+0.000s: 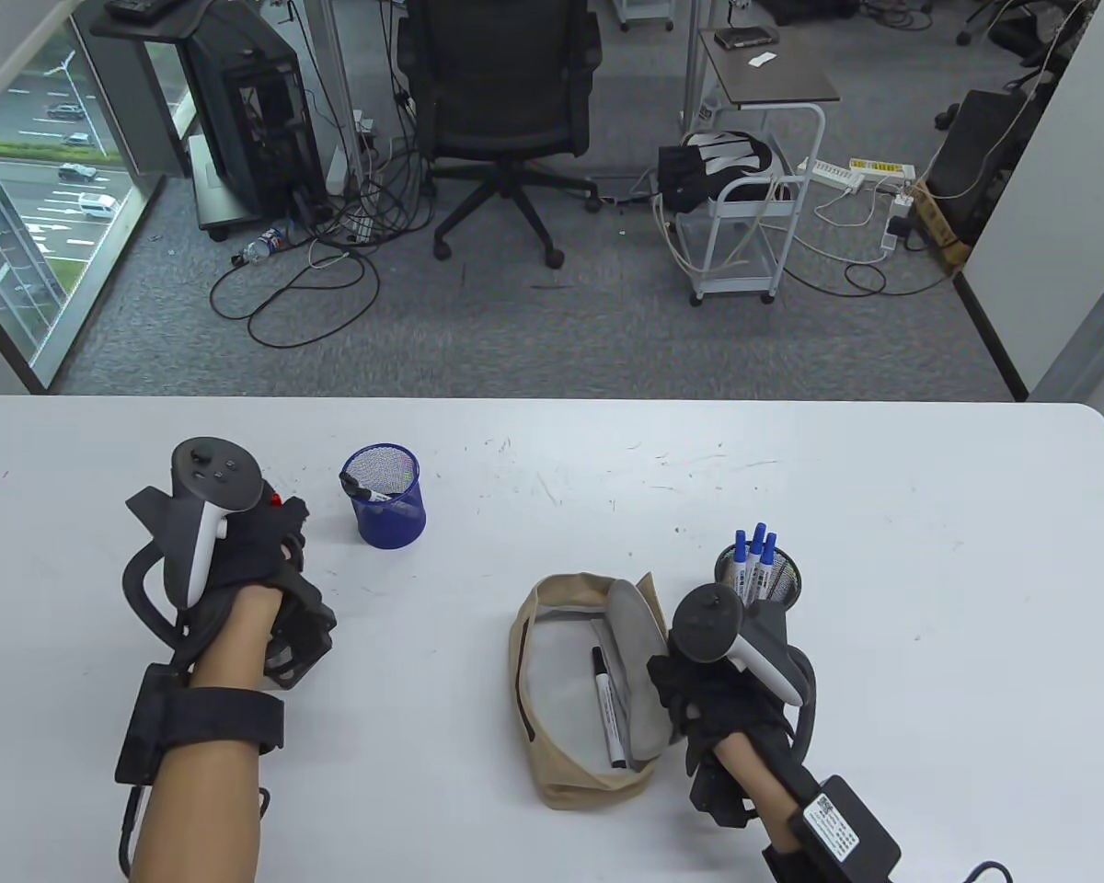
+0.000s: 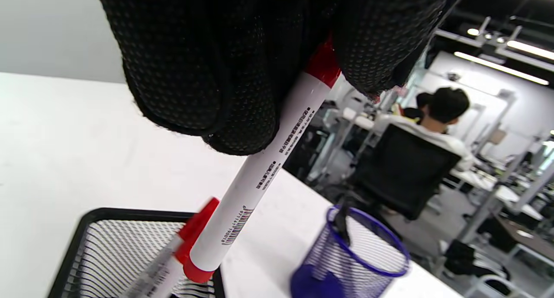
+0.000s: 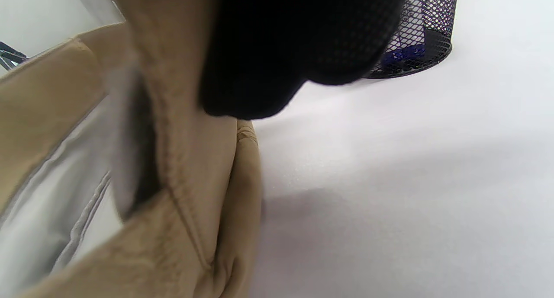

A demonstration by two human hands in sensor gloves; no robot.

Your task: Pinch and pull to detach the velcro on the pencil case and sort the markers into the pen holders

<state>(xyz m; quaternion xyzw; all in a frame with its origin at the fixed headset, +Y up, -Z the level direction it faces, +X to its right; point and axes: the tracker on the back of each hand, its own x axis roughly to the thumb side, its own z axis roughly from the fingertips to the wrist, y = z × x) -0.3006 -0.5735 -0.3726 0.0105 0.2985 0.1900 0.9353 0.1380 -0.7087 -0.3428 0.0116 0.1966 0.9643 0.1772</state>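
My left hand [image 1: 281, 529] grips a red-capped white marker [image 2: 259, 172] near its top. The marker's lower end hangs just over a black square mesh holder [image 2: 78, 246] that has another red marker [image 2: 173, 254] in it. The beige pencil case [image 1: 552, 754] lies open, with a black marker [image 1: 610, 708] inside. My right hand [image 1: 676, 685] holds the case's right rim [image 3: 186, 159], and its gloved fingers [image 3: 281, 51] are curled over the rim. A blue mesh holder [image 1: 384, 498] contains one black marker. A black round mesh holder [image 1: 762, 575] has three blue markers.
The white table's far edge [image 1: 552, 401] runs across the middle of the table view, with an office chair and cables on the floor beyond. A person sits at a desk in the background of the left wrist view. The blue holder [image 2: 359, 254] stands right of the square holder.
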